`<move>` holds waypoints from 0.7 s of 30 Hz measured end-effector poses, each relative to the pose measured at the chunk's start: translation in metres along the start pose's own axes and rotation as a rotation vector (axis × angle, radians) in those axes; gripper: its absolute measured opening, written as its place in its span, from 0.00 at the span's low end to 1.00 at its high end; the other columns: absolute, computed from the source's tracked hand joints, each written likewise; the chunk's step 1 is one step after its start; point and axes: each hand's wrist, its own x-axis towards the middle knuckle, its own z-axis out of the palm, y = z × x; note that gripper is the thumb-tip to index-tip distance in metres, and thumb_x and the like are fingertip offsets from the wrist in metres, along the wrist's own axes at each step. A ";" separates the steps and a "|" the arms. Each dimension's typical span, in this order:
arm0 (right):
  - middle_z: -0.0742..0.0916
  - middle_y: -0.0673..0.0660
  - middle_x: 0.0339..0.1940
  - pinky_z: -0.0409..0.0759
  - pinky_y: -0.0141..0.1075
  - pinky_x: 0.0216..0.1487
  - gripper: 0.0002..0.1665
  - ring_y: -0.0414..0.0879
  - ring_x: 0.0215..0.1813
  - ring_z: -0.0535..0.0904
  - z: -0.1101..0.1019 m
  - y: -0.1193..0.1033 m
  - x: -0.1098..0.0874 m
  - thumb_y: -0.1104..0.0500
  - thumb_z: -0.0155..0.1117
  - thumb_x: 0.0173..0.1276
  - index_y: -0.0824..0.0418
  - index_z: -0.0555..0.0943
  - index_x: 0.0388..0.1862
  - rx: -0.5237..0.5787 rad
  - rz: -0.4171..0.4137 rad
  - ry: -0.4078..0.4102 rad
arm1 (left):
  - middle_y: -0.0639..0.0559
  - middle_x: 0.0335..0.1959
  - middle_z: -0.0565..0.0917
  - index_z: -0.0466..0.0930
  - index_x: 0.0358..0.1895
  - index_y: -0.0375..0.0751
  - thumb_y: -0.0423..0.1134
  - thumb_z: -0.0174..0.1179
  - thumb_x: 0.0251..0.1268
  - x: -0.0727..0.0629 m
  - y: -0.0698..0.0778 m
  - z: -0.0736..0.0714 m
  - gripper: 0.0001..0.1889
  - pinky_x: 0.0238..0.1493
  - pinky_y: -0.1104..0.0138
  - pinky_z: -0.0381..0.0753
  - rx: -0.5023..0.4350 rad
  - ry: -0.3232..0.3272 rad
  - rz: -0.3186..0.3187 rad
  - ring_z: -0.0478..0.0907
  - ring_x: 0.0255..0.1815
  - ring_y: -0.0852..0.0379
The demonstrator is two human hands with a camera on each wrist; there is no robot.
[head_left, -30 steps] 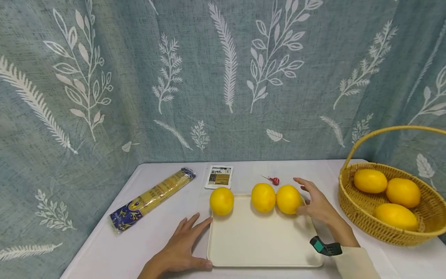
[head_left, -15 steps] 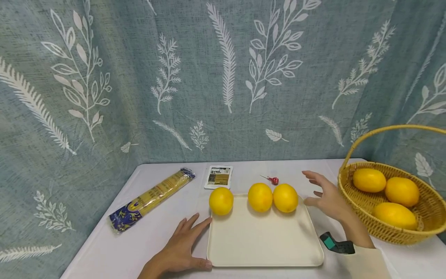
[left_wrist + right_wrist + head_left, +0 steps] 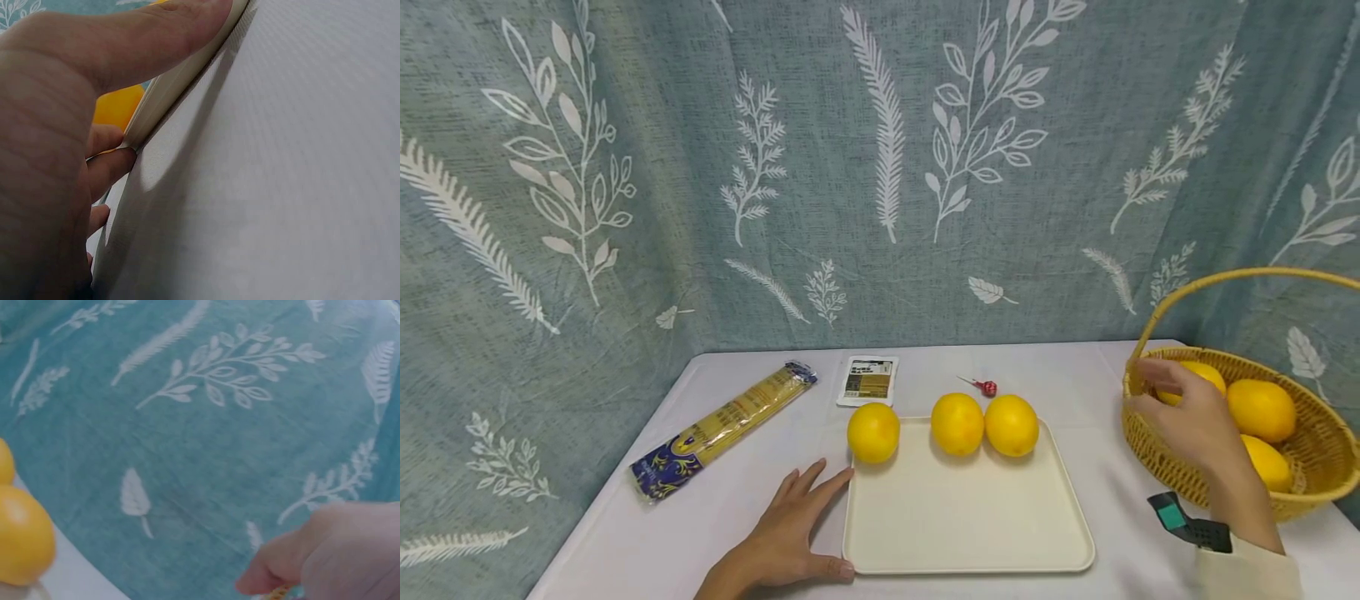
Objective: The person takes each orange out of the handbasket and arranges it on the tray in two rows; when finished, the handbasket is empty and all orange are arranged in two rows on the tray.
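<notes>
A cream tray lies before me. Along its far side sit three round yellow citrus fruits: one at the far left corner, and a touching pair, the middle one and the right one. My left hand rests spread at the tray's left edge, thumb at the near corner; the left wrist view shows thumb and fingertips against the rim. My right hand reaches over the left rim of a wicker basket, fingers extended above a partly hidden yellow fruit. Whether it touches that fruit is unclear.
Inside the basket are two more yellow fruits, one behind and one in front. A pasta packet lies at left. Behind the tray are a flat white packet and a red lollipop. A patterned curtain backs the table.
My right hand has left the right fruit on the tray and moved right, over the basket. The pair of fruits shifted slightly left. My left hand stays at the tray's edge.
</notes>
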 end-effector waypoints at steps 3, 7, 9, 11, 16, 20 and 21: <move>0.71 0.77 0.70 0.69 0.73 0.58 0.37 0.78 0.69 0.62 -0.010 0.005 -0.001 0.48 0.57 0.78 0.68 0.64 0.76 -0.034 0.086 0.004 | 0.35 0.81 0.55 0.61 0.79 0.56 0.74 0.75 0.32 0.000 0.000 0.000 0.63 0.78 0.33 0.36 0.003 0.002 0.006 0.45 0.81 0.29; 0.67 0.80 0.72 0.67 0.73 0.56 0.42 0.81 0.67 0.58 -0.023 0.014 -0.003 0.45 0.54 0.78 0.71 0.58 0.78 -0.094 0.207 0.032 | 0.34 0.81 0.55 0.61 0.79 0.56 0.75 0.74 0.34 0.001 -0.001 0.000 0.62 0.78 0.33 0.36 0.003 0.001 0.012 0.46 0.81 0.29; 0.65 0.82 0.71 0.68 0.72 0.55 0.44 0.81 0.66 0.58 -0.028 0.019 -0.003 0.45 0.54 0.77 0.73 0.56 0.78 -0.127 0.261 0.044 | 0.34 0.81 0.55 0.61 0.79 0.56 0.75 0.74 0.34 0.001 -0.001 0.000 0.62 0.78 0.33 0.36 0.003 0.001 0.011 0.45 0.81 0.29; 0.64 0.83 0.70 0.70 0.71 0.55 0.46 0.81 0.65 0.59 -0.031 0.024 -0.002 0.46 0.56 0.76 0.75 0.54 0.78 -0.154 0.318 0.051 | 0.34 0.81 0.55 0.61 0.79 0.56 0.75 0.74 0.34 0.001 -0.002 0.000 0.62 0.78 0.33 0.36 0.003 0.000 0.010 0.45 0.81 0.28; 0.63 0.84 0.70 0.69 0.71 0.60 0.48 0.81 0.68 0.56 -0.031 0.037 0.000 0.51 0.61 0.73 0.75 0.50 0.78 -0.148 0.472 0.042 | 0.34 0.81 0.54 0.61 0.79 0.56 0.75 0.74 0.34 0.001 -0.003 0.001 0.62 0.77 0.32 0.36 0.002 0.003 0.009 0.45 0.80 0.27; 0.63 0.83 0.70 0.70 0.71 0.59 0.51 0.81 0.68 0.58 -0.035 0.053 0.001 0.47 0.61 0.74 0.75 0.49 0.78 -0.139 0.517 -0.066 | 0.34 0.81 0.54 0.61 0.79 0.56 0.74 0.74 0.34 0.001 -0.003 0.002 0.62 0.77 0.32 0.37 0.004 0.006 0.016 0.45 0.80 0.26; 0.63 0.83 0.70 0.71 0.70 0.58 0.52 0.81 0.67 0.59 -0.037 0.056 0.001 0.45 0.61 0.74 0.76 0.50 0.78 -0.149 0.499 -0.119 | 0.34 0.81 0.54 0.61 0.79 0.57 0.75 0.74 0.34 0.001 -0.003 0.002 0.62 0.77 0.32 0.37 0.005 0.006 0.017 0.45 0.80 0.26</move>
